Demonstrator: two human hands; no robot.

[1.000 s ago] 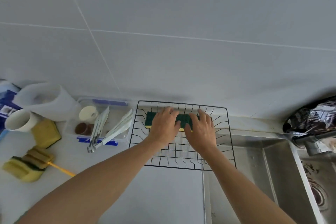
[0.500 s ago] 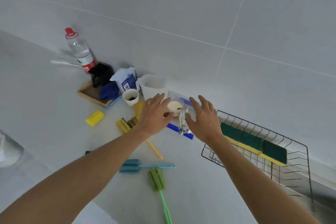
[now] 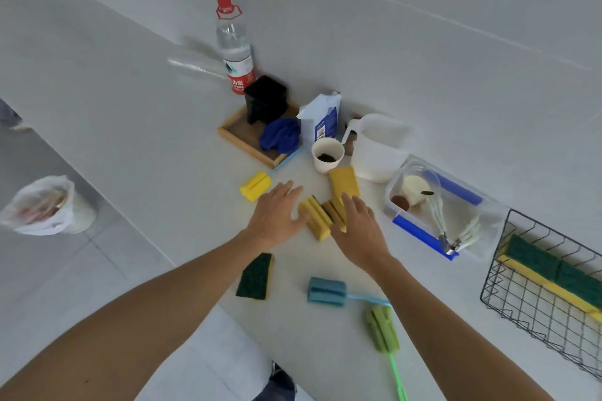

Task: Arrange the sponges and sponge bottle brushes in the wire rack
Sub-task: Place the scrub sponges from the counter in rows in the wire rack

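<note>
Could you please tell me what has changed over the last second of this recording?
Both hands left the sponges in the wire rack and moved left; left hand and right hand now reach open around the yellow sponges. The rack's sponges stayed put.

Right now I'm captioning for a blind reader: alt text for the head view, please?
Both open hands, left hand and right hand, reach over yellow sponges on a white counter; a wire rack at right holds green-and-yellow sponges.

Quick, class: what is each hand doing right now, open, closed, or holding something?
Left hand: open, fingers spread, holding nothing, beside the yellow sponges.
Right hand: open, palm down over the same sponges, nothing gripped yet.
</note>
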